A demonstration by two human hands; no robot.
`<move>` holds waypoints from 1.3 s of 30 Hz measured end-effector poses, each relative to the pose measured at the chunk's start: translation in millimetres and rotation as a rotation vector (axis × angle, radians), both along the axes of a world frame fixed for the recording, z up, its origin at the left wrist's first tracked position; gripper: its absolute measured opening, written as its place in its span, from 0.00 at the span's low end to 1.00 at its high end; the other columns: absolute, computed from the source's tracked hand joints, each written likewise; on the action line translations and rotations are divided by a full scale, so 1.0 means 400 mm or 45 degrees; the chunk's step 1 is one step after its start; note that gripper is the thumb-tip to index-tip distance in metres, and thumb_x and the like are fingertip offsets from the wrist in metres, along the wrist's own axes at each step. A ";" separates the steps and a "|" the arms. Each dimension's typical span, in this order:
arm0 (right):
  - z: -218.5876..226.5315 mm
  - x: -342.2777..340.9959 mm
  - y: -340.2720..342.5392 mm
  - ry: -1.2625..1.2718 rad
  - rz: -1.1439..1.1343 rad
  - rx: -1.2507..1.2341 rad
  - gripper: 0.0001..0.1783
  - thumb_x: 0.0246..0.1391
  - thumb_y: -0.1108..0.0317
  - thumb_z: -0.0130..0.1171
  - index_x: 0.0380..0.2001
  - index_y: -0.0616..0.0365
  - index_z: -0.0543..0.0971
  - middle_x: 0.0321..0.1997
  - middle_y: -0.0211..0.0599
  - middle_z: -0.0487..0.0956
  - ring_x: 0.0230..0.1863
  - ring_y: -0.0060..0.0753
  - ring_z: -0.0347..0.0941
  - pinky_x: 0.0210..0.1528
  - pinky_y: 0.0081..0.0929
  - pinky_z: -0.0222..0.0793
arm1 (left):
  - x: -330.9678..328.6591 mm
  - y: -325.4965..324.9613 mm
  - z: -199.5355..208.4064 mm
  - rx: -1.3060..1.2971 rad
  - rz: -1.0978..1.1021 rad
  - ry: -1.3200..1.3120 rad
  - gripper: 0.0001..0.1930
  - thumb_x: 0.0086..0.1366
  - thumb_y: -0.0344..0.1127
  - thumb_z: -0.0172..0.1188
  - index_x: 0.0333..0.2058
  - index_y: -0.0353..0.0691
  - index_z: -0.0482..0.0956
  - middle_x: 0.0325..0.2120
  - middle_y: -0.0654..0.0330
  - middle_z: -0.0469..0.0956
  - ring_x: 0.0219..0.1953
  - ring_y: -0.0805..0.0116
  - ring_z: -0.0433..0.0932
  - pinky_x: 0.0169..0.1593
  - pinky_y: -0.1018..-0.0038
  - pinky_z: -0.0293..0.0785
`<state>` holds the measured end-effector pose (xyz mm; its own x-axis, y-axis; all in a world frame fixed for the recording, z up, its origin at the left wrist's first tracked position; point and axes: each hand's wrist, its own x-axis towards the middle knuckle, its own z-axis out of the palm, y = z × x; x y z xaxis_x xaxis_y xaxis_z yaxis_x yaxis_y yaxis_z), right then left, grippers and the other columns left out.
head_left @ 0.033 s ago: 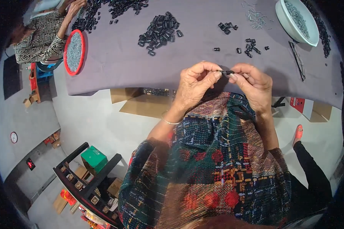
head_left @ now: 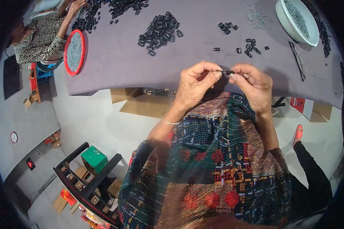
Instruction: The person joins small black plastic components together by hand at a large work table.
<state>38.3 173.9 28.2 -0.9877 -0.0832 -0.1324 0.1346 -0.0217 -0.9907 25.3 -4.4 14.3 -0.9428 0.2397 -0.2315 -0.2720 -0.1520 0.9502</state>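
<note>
Just over the table's near edge, both my hands meet around one small black plastic part (head_left: pixel 228 72) with what looks like a thin coil spring at its left end. My left hand (head_left: pixel 197 86) pinches the spring end between thumb and forefinger. The black end is gripped by my right hand (head_left: pixel 255 87), its thumb and forefinger closed and the other fingers curled. A few loose black parts (head_left: pixel 251 47) lie beyond my right hand. Farther off to the left is a larger heap of black parts (head_left: pixel 160 32).
A white bowl (head_left: pixel 314 36) of small grey metal pieces stands at far right, with loose metal pieces (head_left: pixel 257 18) beside it and a thin black tool (head_left: pixel 297 61) below. At left, a red-rimmed basket (head_left: pixel 67 63) holds similar pieces. Another person's hand (head_left: pixel 77 7) works at far left.
</note>
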 end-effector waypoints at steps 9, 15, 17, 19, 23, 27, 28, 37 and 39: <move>-0.012 -0.002 -0.003 0.192 0.076 0.270 0.09 0.51 0.84 0.55 0.38 0.68 0.76 0.34 0.32 0.77 0.34 0.19 0.73 0.38 0.14 0.70 | 0.006 -0.004 0.001 -0.127 -0.019 0.104 0.05 0.59 0.28 0.60 0.34 0.35 0.79 0.28 0.66 0.75 0.32 0.80 0.72 0.37 0.83 0.69; -0.013 -0.001 -0.006 0.215 0.067 0.267 0.09 0.51 0.84 0.55 0.37 0.69 0.76 0.35 0.35 0.77 0.34 0.20 0.73 0.38 0.15 0.70 | 0.005 -0.002 -0.010 -0.131 0.019 0.102 0.05 0.59 0.28 0.61 0.34 0.36 0.80 0.26 0.67 0.75 0.27 0.82 0.71 0.31 0.84 0.68; -0.015 -0.001 -0.011 0.208 0.062 0.262 0.09 0.51 0.84 0.55 0.37 0.69 0.76 0.35 0.35 0.77 0.34 0.20 0.74 0.38 0.15 0.70 | 0.005 -0.005 -0.012 -0.141 0.020 0.083 0.05 0.58 0.28 0.61 0.34 0.36 0.81 0.25 0.67 0.74 0.25 0.83 0.70 0.29 0.85 0.67; -0.014 0.000 -0.014 0.201 0.055 0.260 0.09 0.51 0.84 0.54 0.37 0.69 0.76 0.35 0.35 0.77 0.34 0.20 0.74 0.38 0.15 0.70 | 0.005 -0.006 -0.011 -0.144 0.022 0.099 0.05 0.58 0.28 0.61 0.34 0.36 0.81 0.24 0.67 0.74 0.25 0.83 0.70 0.29 0.85 0.67; -0.010 0.002 -0.017 0.158 0.057 0.276 0.09 0.50 0.84 0.55 0.37 0.68 0.76 0.35 0.35 0.77 0.34 0.20 0.74 0.38 0.15 0.71 | 0.005 -0.007 -0.011 -0.202 0.031 0.164 0.06 0.58 0.28 0.62 0.34 0.35 0.81 0.24 0.67 0.75 0.26 0.83 0.70 0.29 0.85 0.67; -0.016 0.002 -0.017 0.228 0.075 0.343 0.09 0.50 0.84 0.56 0.37 0.67 0.77 0.35 0.35 0.78 0.33 0.20 0.74 0.37 0.15 0.71 | 0.008 -0.003 -0.016 -0.242 0.038 0.184 0.06 0.58 0.28 0.61 0.34 0.35 0.81 0.25 0.66 0.75 0.25 0.82 0.70 0.29 0.85 0.67; -0.016 0.003 -0.018 0.224 0.072 0.342 0.09 0.50 0.84 0.56 0.37 0.67 0.77 0.35 0.35 0.78 0.33 0.20 0.74 0.37 0.15 0.71 | 0.008 0.000 -0.020 -0.257 0.052 0.257 0.06 0.58 0.27 0.61 0.35 0.35 0.81 0.25 0.65 0.76 0.25 0.82 0.71 0.29 0.85 0.67; -0.026 0.000 -0.017 0.370 0.031 0.404 0.10 0.46 0.82 0.59 0.35 0.64 0.78 0.31 0.37 0.79 0.30 0.21 0.75 0.33 0.17 0.71 | 0.013 0.000 -0.010 -0.219 -0.004 0.216 0.07 0.60 0.26 0.58 0.37 0.32 0.79 0.26 0.62 0.76 0.25 0.80 0.73 0.28 0.84 0.71; -0.030 -0.006 -0.017 0.430 0.027 0.430 0.09 0.47 0.82 0.59 0.34 0.64 0.78 0.31 0.37 0.79 0.30 0.23 0.75 0.33 0.18 0.71 | 0.007 0.002 -0.019 -0.209 -0.004 0.211 0.07 0.60 0.26 0.58 0.37 0.32 0.79 0.26 0.62 0.76 0.25 0.80 0.73 0.28 0.84 0.71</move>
<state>35.7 167.1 16.0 -0.9786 -0.1112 0.1730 -0.1995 0.3083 -0.9301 28.3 -3.4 6.8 -0.9704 0.2148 -0.1102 -0.1108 0.0094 0.9938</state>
